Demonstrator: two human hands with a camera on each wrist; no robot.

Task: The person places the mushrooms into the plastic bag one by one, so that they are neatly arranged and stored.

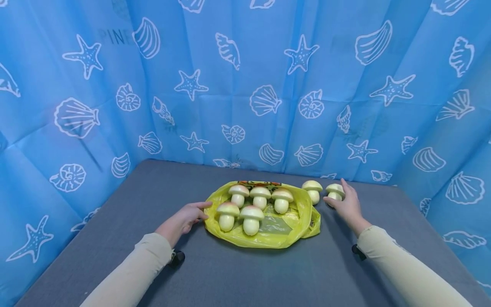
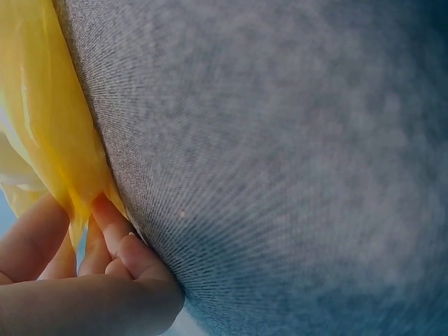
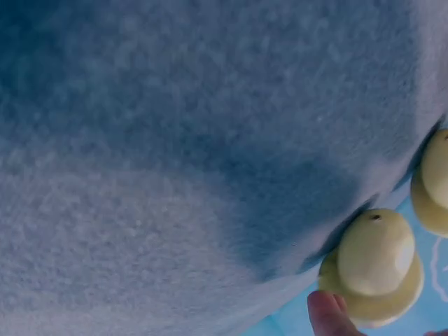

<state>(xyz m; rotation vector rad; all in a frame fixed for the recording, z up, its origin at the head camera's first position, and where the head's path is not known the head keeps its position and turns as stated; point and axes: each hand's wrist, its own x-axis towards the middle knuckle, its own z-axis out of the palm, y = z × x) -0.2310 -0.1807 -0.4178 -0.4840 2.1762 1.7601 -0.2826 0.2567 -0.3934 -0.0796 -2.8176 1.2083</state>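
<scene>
A yellow plastic bag [image 1: 264,241] lies spread on the table, with several toy mushrooms [image 1: 251,219] on it, pale stems toward me. At its left edge is my left hand [image 1: 186,219]; in the left wrist view the thumb and fingers [image 2: 42,234] pinch a fold of the yellow plastic. To the right of the bag, my right hand [image 1: 348,209] is spread at a single mushroom [image 1: 335,192], thumb on the near left side and fingers on the right. In the right wrist view a fingertip [image 3: 325,311] is right at this mushroom's cap [image 3: 378,308].
Another mushroom [image 1: 312,192] stands between the bag's right edge and my right hand. Grey cloth covers the table [image 1: 268,281]. A blue curtain [image 1: 245,106] with white shells and starfish hangs along the back and both sides.
</scene>
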